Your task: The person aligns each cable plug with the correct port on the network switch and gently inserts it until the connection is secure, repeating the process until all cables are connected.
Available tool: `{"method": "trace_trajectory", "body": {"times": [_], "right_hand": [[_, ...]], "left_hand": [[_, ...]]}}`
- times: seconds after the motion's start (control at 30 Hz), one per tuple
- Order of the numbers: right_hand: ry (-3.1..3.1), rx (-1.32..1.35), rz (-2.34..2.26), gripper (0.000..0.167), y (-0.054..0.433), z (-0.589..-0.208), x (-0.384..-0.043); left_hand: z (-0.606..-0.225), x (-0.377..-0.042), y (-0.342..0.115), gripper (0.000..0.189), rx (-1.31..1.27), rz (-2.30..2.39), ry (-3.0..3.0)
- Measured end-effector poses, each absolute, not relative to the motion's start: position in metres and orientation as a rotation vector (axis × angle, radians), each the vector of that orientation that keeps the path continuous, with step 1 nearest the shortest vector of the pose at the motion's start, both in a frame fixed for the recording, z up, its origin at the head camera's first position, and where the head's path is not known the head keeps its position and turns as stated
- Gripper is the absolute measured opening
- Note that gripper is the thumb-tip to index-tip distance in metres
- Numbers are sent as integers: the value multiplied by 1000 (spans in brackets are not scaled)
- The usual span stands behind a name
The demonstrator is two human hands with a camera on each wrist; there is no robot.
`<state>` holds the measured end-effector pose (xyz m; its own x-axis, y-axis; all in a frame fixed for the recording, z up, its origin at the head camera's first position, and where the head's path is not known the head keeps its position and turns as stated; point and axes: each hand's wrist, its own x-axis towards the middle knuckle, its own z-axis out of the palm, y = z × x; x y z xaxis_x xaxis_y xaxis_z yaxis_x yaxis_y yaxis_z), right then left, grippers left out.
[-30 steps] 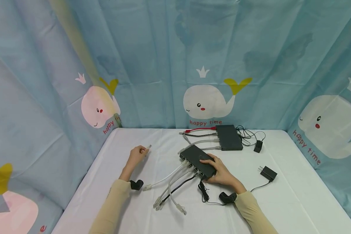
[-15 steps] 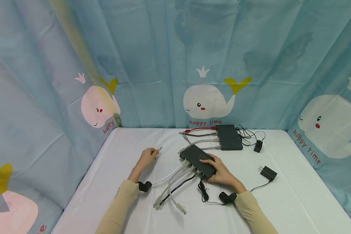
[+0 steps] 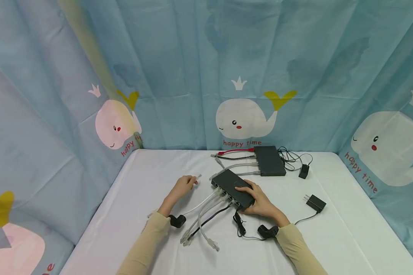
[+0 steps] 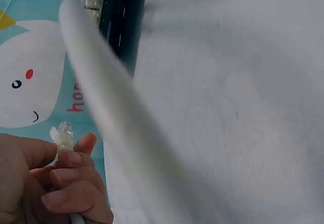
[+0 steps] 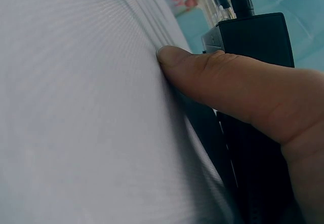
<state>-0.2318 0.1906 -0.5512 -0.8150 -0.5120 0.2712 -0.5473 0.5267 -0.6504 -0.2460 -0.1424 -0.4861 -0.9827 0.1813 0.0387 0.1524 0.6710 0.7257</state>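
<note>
In the head view, a black network switch [image 3: 227,181] lies at an angle mid-table, with several white, grey and black network cables [image 3: 201,215] in its near-left ports. My right hand [image 3: 261,202] grips its right end; the right wrist view shows the thumb [image 5: 217,77] along the casing [image 5: 258,36]. To the left of the switch, my left hand [image 3: 184,186] pinches a network cable by its clear plug [image 4: 65,138] between thumb and fingertips, apart from the ports. A blurred white cable [image 4: 121,117] crosses the left wrist view in front of the table.
Behind stands a second black switch [image 3: 270,161] with red, black and grey cables on its left and coiled black wire [image 3: 288,159] on its right. Two power adapters [image 3: 316,204] lie at the right. Bundled black cord [image 3: 240,225] lies near my right wrist. A patterned curtain [image 3: 179,76] surrounds the table.
My left hand has moved right and slightly nearer the body, carrying the plug closer to the front switch. The right hand and that switch have stayed in place.
</note>
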Motion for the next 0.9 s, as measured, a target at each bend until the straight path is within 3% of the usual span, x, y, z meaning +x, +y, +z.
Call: {"method": "trace_trajectory", "body": {"times": [0.9], "right_hand": [[-2639,976,1165,79,189,-552,-231]], "left_hand": [[-490,-237,-117,34,508,1234,2575]]}}
